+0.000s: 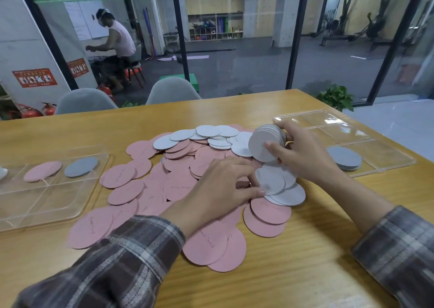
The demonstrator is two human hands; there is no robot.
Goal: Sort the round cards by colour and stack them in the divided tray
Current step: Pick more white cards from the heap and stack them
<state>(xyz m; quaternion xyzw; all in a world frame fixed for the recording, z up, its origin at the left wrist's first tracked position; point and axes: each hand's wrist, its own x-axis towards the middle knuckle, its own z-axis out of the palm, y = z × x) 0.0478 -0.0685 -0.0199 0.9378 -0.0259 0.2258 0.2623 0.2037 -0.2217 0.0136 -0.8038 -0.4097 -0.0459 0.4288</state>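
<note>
While you gather greys from the pile of pink and grey round paper cards (145,190) on the wooden bench (305,272), your left hand (223,188) pinches a loose grey card (272,180) by its edge. Your right hand (303,152) grips an upright stack of grey cards (263,143). Next, likely, join them and carry them to the clear plastic divided tray (387,152), where greys already lie.

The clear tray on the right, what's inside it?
A small stack of grey cards lies in a near compartment of the clear tray. The other compartments in view show no cards. The right hand covers its left edge, so that part stays unseen.
</note>
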